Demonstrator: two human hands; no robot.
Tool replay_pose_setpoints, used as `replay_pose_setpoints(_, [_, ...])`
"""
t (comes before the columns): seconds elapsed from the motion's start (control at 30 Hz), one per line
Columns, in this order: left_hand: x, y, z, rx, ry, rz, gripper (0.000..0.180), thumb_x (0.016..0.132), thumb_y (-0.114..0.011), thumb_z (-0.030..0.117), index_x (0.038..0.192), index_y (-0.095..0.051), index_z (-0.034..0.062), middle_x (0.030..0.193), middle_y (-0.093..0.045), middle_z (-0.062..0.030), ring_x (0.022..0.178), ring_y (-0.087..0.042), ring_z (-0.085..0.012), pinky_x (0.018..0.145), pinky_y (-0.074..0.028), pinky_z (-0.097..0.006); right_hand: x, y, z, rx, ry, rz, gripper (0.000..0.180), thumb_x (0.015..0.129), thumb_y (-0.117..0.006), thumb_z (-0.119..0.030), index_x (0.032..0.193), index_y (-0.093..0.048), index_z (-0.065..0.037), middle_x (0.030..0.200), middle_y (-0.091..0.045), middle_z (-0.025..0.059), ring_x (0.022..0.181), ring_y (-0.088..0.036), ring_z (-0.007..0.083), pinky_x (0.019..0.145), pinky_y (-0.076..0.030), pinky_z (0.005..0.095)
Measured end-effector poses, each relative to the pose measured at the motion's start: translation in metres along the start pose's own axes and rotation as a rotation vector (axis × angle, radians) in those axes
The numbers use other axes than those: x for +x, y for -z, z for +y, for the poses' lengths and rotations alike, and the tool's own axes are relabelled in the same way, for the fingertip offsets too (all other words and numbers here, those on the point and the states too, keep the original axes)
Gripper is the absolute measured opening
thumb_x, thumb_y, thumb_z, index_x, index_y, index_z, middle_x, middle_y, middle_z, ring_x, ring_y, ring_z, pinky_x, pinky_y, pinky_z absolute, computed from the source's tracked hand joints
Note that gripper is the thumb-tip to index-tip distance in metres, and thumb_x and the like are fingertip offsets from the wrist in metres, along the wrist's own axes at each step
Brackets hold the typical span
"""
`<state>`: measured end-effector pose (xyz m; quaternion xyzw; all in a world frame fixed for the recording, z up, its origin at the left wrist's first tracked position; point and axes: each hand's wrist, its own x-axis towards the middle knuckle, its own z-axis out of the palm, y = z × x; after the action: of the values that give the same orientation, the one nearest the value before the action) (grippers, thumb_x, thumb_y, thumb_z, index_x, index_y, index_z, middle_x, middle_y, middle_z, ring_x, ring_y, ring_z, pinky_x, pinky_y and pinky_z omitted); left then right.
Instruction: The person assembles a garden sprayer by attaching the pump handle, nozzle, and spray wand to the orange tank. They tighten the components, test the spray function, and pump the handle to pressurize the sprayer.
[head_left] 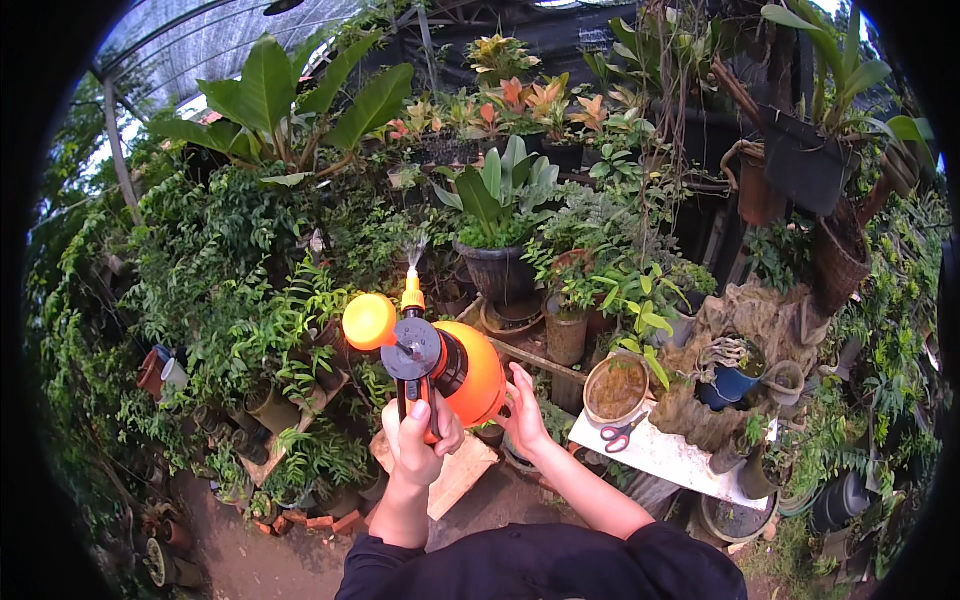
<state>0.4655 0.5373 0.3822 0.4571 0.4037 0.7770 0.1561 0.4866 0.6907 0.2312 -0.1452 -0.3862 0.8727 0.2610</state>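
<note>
Gripping the handle of an orange pump sprayer, the left hand has its fingers curled closed and its thumb laid up along the back of the grip, the forearm rising steeply from the lower edge. The right hand reaches in diagonally, loosely spread, its fingers against the base end of the orange bottle.

The sprayer is in front of the torso, above a pale wooden board. Its bottle lies tilted, the long axis running from the dark pump head at upper left to the base at lower right; the yellow nozzle points away from the person, with a fine spray at its tip.

Beyond the nozzle, dense foliage fills the way, and a broad-leaved plant in a dark pot stands ahead to the right. To the right, a white counter carries red-and-dark-handled scissors just beside a round brown pot. Red bricks lie at lower left.
</note>
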Motion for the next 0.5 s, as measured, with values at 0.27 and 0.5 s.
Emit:
replay_pose_setpoints(0.27, [-0.003,-0.009,-0.014,-0.082,0.045,-0.053,0.042,0.100,-0.043,0.034,0.071,-0.044,0.0040,0.045,-0.036,0.0001,0.033,-0.029,-0.0069,0.033,-0.024,-0.025,-0.007,0.006,-0.053,-0.298,0.631,0.124,0.028,0.099,-0.049,-0.019,0.121,-0.056,-0.003,0.117,-0.059,0.0065,0.111,-0.053,0.0162,0.100,-0.039,0.0324])
replay_pose_setpoints(0.5, [-0.009,-0.020,-0.030,-0.034,0.038,-0.024,0.042,0.097,-0.048,0.033,0.070,-0.046,0.0008,0.049,-0.041,-0.0027,0.037,-0.037,-0.0090,0.037,-0.030,-0.025,-0.002,-0.067,-0.152,-0.168,0.366,-0.440,0.030,0.101,-0.054,-0.022,0.115,-0.062,0.003,0.107,-0.068,0.0127,0.096,-0.065,0.0175,0.088,-0.051,0.0304])
